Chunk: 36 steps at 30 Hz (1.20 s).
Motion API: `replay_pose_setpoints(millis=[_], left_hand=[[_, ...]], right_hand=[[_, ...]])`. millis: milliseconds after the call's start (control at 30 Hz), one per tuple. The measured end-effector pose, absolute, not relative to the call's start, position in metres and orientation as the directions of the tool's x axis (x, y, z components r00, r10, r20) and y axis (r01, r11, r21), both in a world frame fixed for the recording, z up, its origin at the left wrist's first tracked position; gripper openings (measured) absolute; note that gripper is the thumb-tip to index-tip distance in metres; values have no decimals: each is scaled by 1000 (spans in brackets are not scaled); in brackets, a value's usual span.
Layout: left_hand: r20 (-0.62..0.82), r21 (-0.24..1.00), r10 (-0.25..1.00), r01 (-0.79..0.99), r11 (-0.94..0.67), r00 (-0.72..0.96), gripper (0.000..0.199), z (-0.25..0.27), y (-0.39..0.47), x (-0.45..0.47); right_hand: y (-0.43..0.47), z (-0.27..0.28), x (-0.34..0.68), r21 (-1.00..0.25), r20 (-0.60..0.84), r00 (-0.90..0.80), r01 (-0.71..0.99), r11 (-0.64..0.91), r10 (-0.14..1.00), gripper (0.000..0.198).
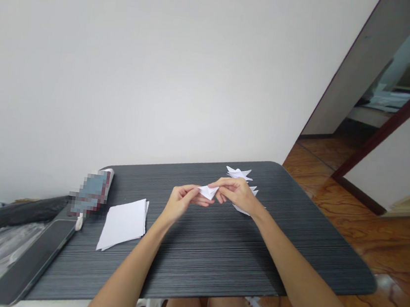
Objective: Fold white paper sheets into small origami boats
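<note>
A small piece of folded white paper (207, 192) is held above the dark table between my two hands. My left hand (183, 199) pinches its left end between thumb and fingers. At the right end, the fingers of my right hand (235, 191) grip the paper's upper edge and corner. Behind my right hand lie folded paper shapes with pointed tips (239, 173), partly hidden by the hand and wrist. To the left of my left arm, a stack of white paper sheets (123, 224) rests on the table.
The dark, wood-grained table (214, 259) stands against a white wall (185, 71). At its left end are a blurred-out packet (91, 193), a small white object (79, 221) and a dark flat panel (32, 262). Wooden floor (397, 232) and a doorway lie to the right.
</note>
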<state>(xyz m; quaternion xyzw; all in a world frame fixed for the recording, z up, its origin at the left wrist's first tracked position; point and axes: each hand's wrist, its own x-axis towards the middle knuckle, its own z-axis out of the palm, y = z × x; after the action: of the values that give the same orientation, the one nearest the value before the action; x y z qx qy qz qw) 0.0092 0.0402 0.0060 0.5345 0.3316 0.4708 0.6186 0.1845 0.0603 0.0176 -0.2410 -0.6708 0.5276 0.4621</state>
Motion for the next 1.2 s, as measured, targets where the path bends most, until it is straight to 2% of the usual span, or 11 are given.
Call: replay_pose_setpoints(millis=[267,367,533,667,833,1033,1200], left_hand=[[59,918,939,-387,83,339,30,10,42,7],[29,954,921,-285,90,388,42,13,41,7],[5,996,895,-82,35,446,38,15,37,10],[52,996,909,-87,-17,414,37,16,36,12],[185,982,951,-13,-187,247,31,9,36,15],[266,941,932,143,-307,247,31,1,36,13],[258,944,920,125,-305,295,32,3,35,15]], right_hand=[[61,17,187,-899,431,-423,-128,418,797,24],[62,12,184,-876,446,-475,-57,479,759,25],[62,6,181,-828,473,-540,-4,560,696,24],[60,12,182,-891,408,-515,-46,451,754,22],[62,12,178,-973,227,-383,-51,225,895,29],[66,10,179,-982,172,-375,-141,127,911,19],[68,8,181,-977,151,-393,-198,78,907,17]])
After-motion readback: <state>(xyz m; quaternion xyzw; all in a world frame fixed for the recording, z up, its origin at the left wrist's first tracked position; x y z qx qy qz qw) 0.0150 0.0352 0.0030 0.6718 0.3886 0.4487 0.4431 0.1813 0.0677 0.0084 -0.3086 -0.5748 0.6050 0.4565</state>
